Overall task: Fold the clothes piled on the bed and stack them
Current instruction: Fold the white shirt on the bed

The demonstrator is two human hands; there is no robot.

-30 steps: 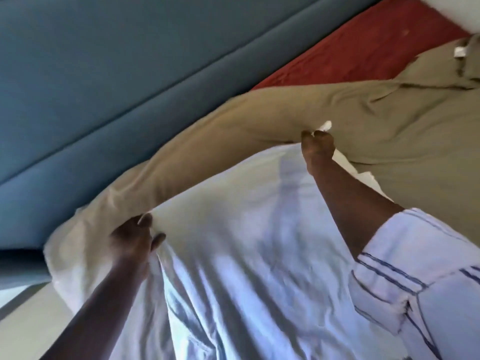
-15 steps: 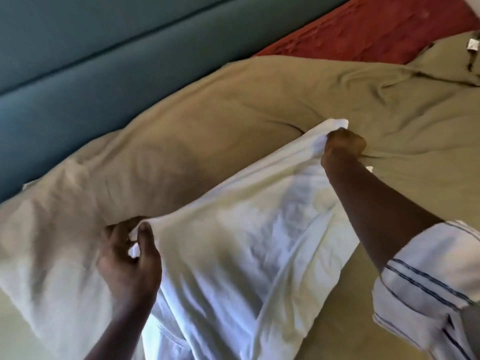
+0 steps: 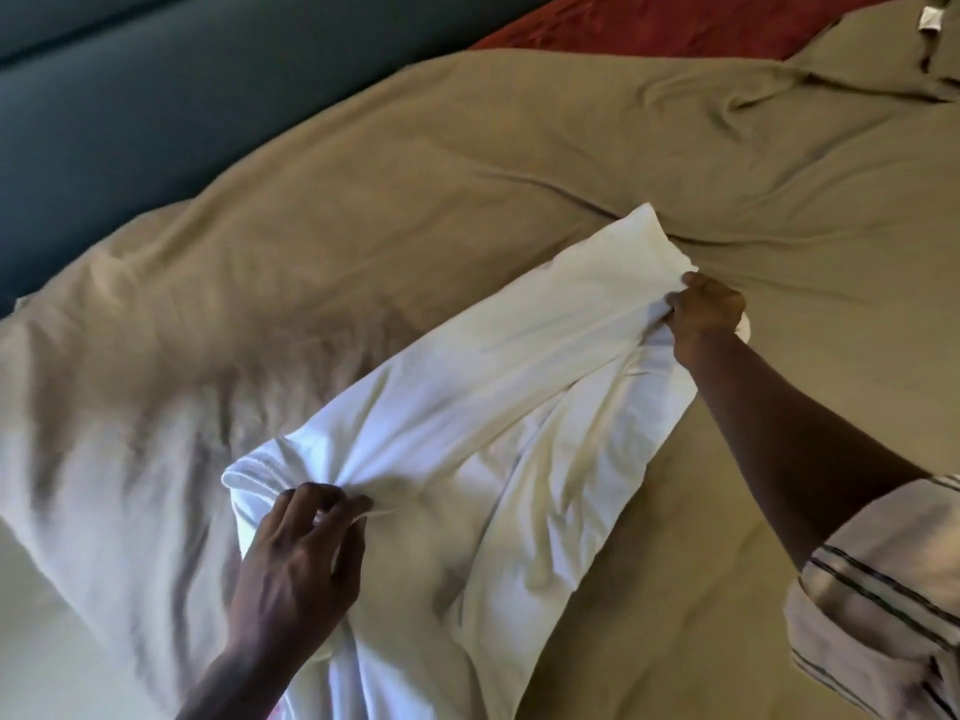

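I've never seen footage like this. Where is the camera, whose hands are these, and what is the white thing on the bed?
There is no machine here: a person is folding laundry, and one wide-angle camera worn on the head looks forward and down, so you see the arms from the wearer's own viewpoint. The left hand pinches one bunched end of a white garment, near the bottom of the picture; the right hand, from a striped sleeve, grips the far end. The garment lies stretched between them on a large tan cloth that covers most of the bed. Beyond it show a red bedcover and a blue-grey padded panel.
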